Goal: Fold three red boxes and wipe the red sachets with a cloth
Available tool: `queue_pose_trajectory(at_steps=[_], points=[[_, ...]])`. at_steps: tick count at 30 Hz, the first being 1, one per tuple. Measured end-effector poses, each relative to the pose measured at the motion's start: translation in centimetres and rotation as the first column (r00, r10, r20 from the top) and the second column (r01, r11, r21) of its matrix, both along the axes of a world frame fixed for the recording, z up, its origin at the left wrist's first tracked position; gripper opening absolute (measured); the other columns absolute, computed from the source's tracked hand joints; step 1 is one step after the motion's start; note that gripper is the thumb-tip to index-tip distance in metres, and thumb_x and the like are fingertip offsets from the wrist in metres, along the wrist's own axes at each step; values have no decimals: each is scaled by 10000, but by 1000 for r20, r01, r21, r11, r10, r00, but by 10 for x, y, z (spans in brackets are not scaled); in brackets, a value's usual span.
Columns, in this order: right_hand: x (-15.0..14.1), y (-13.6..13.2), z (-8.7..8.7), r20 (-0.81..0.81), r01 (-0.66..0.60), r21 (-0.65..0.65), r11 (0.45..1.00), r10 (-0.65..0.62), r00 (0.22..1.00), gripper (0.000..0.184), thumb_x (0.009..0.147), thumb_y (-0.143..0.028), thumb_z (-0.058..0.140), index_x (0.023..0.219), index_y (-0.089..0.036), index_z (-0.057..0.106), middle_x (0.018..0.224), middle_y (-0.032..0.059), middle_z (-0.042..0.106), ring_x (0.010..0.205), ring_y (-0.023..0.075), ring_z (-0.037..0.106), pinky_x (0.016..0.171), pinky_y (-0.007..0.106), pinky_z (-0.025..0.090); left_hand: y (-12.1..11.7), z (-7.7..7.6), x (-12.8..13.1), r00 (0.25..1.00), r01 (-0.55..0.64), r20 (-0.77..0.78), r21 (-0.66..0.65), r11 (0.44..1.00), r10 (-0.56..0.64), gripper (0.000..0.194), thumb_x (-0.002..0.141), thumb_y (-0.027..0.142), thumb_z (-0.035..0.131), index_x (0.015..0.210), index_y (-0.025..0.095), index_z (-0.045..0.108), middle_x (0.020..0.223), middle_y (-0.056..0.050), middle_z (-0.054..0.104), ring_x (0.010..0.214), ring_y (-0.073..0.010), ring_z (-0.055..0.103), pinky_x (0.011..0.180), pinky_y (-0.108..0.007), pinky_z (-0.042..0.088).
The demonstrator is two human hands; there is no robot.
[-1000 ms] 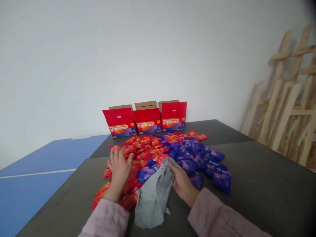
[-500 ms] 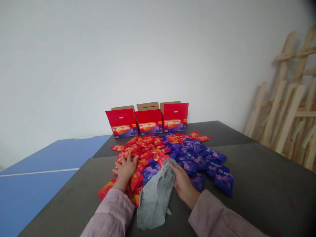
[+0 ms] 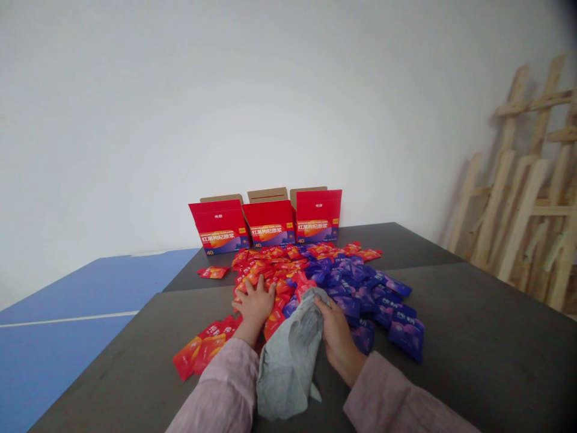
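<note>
- The grey cloth (image 3: 285,370) hangs slanting over the near edge of the packets, its upper end bunched in the right hand (image 3: 339,340).
- The right hand's fingers are closed on the cloth, with the thumb on top; a pinkish-red item (image 3: 302,284) shows just beyond the cloth's far end, too blurred to identify.
- Left of the cloth, the left hand (image 3: 256,308) lies palm down on red packets (image 3: 265,266), fingers spread and gripping nothing visible.
- Further left of the cloth, and nearer the person, is a small overlapping group of red packets; a lone red packet (image 3: 213,272) lies beyond it.
- Right of the cloth, purple packets (image 3: 349,279) lie heaped and overlapping.
- Beyond the cloth, three red boxes (image 3: 269,224) stand in a row with flaps raised, on the dark desk (image 3: 478,337).
- Far left of the cloth is a blue table (image 3: 85,361); far right, wooden frames (image 3: 527,198) lean by a pale wall (image 3: 270,90).
</note>
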State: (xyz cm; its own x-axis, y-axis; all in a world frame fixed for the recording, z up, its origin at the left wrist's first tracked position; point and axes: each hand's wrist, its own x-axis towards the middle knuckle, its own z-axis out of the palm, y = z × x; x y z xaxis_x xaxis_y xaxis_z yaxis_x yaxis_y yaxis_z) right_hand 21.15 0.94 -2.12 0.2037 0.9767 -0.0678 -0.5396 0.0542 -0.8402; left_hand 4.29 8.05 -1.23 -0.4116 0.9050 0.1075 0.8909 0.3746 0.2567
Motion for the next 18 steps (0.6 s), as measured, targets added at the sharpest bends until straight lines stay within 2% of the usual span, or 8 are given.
queue_pose_trajectory(at_steps=[6,14,18], points=[[4,0,4,87,43,23,999,-45,995,318,688,-431,750,915,-208,763,970,52,782,934,273,694,870,382,513,5,-5,23,999,45,15,-26,999,-45,706,916,677,266,1540,362,360,1636,-143,289,1457,-522,240,1082,-734,235],[12,6,3,204,118,49,992,-126,971,296,696,-431,708,886,-211,761,956,57,778,936,276,681,847,379,505,11,-9,53,997,72,24,-24,997,-72,706,909,683,292,1539,373,355,1643,-133,282,1469,-502,234,1089,-718,244],[14,5,9,231,140,68,988,-152,961,289,701,-405,695,901,-208,764,968,57,779,908,267,684,868,383,501,13,-3,53,989,127,79,-48,991,-123,719,906,706,285,1539,372,356,1654,-115,266,1479,-490,226,1096,-718,239]])
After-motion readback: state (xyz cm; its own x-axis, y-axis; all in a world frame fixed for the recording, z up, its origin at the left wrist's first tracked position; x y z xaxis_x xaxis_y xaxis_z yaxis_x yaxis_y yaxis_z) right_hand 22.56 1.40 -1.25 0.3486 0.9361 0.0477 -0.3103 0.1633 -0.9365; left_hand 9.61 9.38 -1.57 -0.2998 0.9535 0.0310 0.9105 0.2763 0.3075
